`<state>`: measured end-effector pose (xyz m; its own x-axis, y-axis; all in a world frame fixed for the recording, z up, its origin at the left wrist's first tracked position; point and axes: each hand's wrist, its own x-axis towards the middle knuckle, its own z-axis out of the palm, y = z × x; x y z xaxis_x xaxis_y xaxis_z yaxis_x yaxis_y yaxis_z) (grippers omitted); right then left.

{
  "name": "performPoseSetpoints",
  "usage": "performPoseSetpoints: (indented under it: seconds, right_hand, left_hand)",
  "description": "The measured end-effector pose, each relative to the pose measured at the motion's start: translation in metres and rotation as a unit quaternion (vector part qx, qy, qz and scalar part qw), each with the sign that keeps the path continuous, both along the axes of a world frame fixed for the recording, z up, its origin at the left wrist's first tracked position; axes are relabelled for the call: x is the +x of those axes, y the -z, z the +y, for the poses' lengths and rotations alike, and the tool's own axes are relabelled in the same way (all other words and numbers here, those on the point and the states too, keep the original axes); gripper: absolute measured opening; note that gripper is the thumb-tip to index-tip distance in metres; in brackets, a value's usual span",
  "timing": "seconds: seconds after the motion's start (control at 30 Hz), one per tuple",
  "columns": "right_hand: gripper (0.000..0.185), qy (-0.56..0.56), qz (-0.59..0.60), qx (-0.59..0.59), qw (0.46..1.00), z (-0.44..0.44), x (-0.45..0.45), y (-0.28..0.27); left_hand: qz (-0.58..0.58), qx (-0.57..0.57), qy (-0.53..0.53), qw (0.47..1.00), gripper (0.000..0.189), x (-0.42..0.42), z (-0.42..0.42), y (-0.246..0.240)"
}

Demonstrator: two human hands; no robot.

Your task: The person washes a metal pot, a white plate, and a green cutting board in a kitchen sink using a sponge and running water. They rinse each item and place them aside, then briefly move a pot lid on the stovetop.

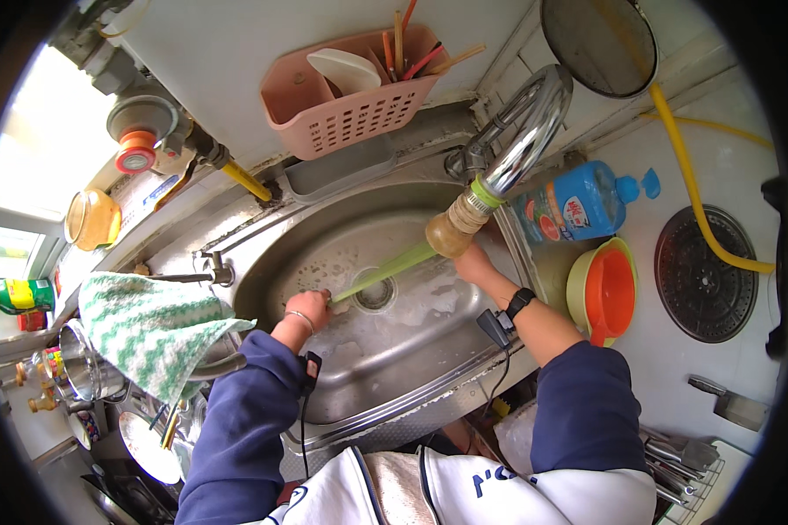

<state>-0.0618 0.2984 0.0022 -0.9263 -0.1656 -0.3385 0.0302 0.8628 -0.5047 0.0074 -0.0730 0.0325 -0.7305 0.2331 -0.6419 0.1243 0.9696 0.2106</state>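
A long, light-green strip or stalk (pixel 394 268), whose exact kind I cannot tell, spans the steel sink basin (pixel 394 367) above the drain. My left hand (pixel 308 310) is closed around its lower left end. Its other end runs behind the bulbous, cloth-like cover (pixel 452 233) on the spout of the chrome faucet (pixel 525 147). There my right hand (pixel 474 264) grips it, with the fingers mostly hidden by the cover. No running water can be made out. A black device is strapped at each wrist, with a cable hanging from it.
A pink caddy (pixel 361 121) with utensils hangs behind the sink. On the right are a blue detergent bottle (pixel 578 203), nested green and orange containers (pixel 611 289), a round perforated plate (pixel 706 275) and a cleaver (pixel 739 407). A green-and-white towel (pixel 151 328) hangs at left.
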Motion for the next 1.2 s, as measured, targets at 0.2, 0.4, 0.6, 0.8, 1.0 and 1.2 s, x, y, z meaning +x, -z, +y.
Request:
performPoseSetpoints:
  seconds: [0.2, 0.4, 0.6, 0.8, 1.0, 1.2]
  right_hand:
    - [0.042, -0.002, 0.181, -0.094, 0.979, -0.06, -0.009, -0.009]
    - [0.046, 0.033, 0.123, -0.034, 0.991, -0.13, 0.014, 0.075]
    - [0.044, -0.127, -0.023, -0.143, 0.981, -0.103, 0.019, 0.034]
    - [0.04, 0.055, 0.039, -0.216, 0.974, -0.05, 0.01, 0.039]
    - [0.035, -0.019, -0.077, -0.244, 0.967, -0.099, 0.032, 0.081]
    - [0.015, 0.08, 0.019, -0.463, 0.883, -0.038, 0.001, 0.049]
  left_hand:
    - [0.099, 0.005, -0.142, 0.985, 0.046, -0.002, -0.014, 0.013]
    - [0.036, -0.055, 0.008, 0.998, 0.063, 0.034, 0.015, 0.049]
    - [0.07, -0.044, -0.001, 0.997, 0.06, 0.039, 0.015, 0.065]
    - [0.074, -0.062, 0.014, 0.995, 0.06, 0.039, 0.017, 0.064]
    - [0.077, -0.055, 0.015, 0.995, 0.061, 0.037, 0.018, 0.06]
    - [0.107, -0.066, 0.016, 0.992, 0.058, 0.04, 0.016, 0.064]
